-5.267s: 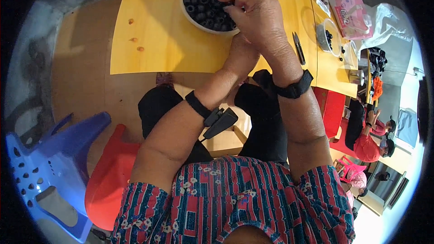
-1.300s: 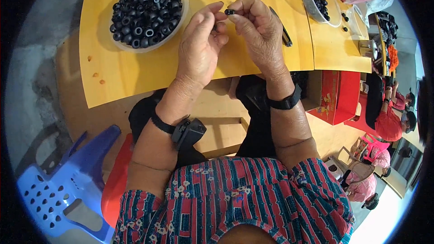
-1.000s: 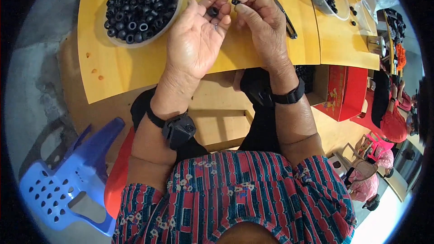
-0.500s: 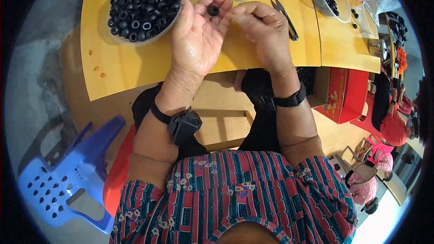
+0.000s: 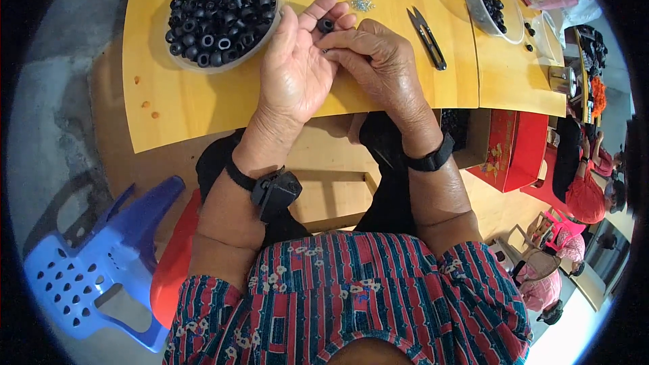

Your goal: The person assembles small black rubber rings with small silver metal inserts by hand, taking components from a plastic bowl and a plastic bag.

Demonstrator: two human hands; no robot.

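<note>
My left hand (image 5: pixel 292 67) is turned palm up over the table. Its fingers hold a round black bead with a hole (image 5: pixel 326 26). Thumb and index finger of my right hand (image 5: pixel 378 61) are pinched together over that palm; whatever tiny thing sits at their tips is too small to name. Just beyond the fingers lies a small pile of shiny silvery bits (image 5: pixel 362 4). A clear round tub (image 5: pixel 177 61) heaped with black beads stands left of my left hand. Black thread snips (image 5: pixel 427 39) lie to the right of my right hand.
A second clear tub (image 5: pixel 478 21) holds fewer black beads, with several loose ones beside it. A metal tin (image 5: pixel 562 81) stands near the table's right edge. Below are a red box (image 5: pixel 517 152) and, at left, a blue plastic chair (image 5: pixel 101 263). Other people sit far right.
My right hand has come down and inward, its pinched fingertips now over my left palm. The bead stays in my left fingers. The whole view has shifted slightly.
</note>
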